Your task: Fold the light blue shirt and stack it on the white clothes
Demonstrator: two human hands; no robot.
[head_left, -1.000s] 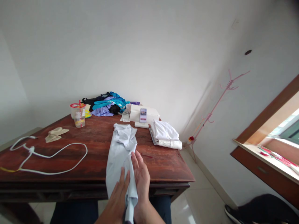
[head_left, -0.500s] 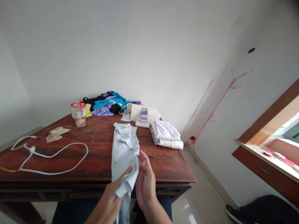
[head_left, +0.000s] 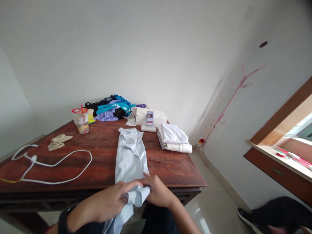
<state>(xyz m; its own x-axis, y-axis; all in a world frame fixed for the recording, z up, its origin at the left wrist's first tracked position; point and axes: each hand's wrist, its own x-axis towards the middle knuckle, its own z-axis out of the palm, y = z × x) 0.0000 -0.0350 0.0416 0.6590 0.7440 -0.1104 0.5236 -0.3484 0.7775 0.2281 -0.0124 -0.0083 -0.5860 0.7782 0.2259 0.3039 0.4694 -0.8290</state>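
Note:
A pale blue shirt (head_left: 130, 152) lies lengthwise on the dark wooden table (head_left: 170, 169), its collar end far from me and its near end hanging over the front edge. My left hand (head_left: 110, 200) is closed round a bunched fold of the shirt's near end. My right hand (head_left: 157, 191) grips the same fold from the right side. Both hands meet at the table's front edge.
A folded white garment (head_left: 174, 138) lies at the right. A white box (head_left: 151, 117) with a phone (head_left: 149, 118), a pile of coloured clothes (head_left: 114, 109), a plastic cup (head_left: 81, 120), a beige cloth (head_left: 57, 141) and a white cable (head_left: 48, 162) also lie there. A pink coat stand (head_left: 226, 104) leans in the corner. Another person's shoe (head_left: 243, 216) shows lower right.
My hands went from flat along the shirt's near end to gathering and gripping it in a bunch. Both hands moved lower and closer together at the table's front edge.

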